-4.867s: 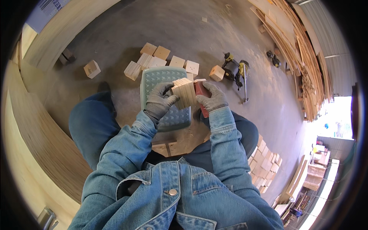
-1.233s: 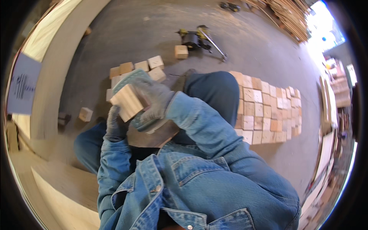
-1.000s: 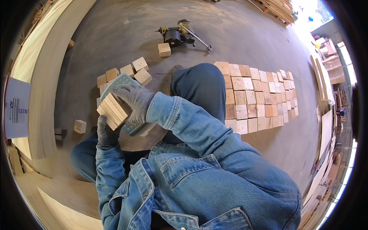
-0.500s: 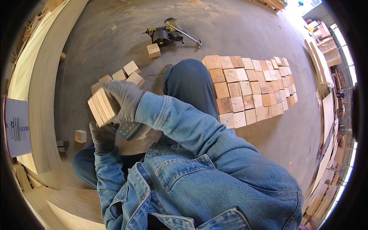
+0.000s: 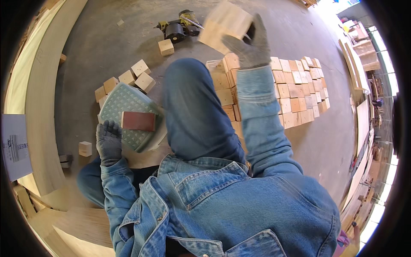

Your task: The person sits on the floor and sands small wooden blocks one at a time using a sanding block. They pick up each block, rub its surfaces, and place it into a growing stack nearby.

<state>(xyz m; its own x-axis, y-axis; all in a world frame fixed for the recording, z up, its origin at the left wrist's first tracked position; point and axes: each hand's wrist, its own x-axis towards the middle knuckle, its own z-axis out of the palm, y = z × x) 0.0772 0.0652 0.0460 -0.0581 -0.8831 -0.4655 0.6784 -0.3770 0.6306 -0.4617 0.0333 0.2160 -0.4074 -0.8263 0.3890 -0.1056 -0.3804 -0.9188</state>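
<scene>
Right hand: the grey-gloved right hand [image 5: 249, 46] was raised over the floor, fingers [image 5: 260, 26] closed on the pale square wooden block [image 5: 226, 23], which showed blurred.
Left hand: the grey-gloved left hand [image 5: 108, 140] lay with fingers spread and holding nothing, touching the near edge of the pad.
Pad: a green dotted square foam pad [image 5: 120, 105] rested by the person's left knee; no true container was in view.
On the pad: one flat reddish-brown rectangular sanding block [image 5: 138, 121] lay on top, just beside the left hand.
Laid blocks: a tight patch of light wooden blocks in rows [image 5: 295, 92] covered the grey concrete floor [image 5: 107, 47] to the right of the knee.
Loose blocks: a small heap of loose wooden cubes [image 5: 128, 79] sat just beyond the pad; a single cube [image 5: 166, 47] lay near a black and yellow power tool [image 5: 177, 28].
Change: half a second before, both hands held the block at the pad; since then the right hand had carried it up and over to the laid patch, the left hand had let go, and the sanding block had come into sight.
</scene>
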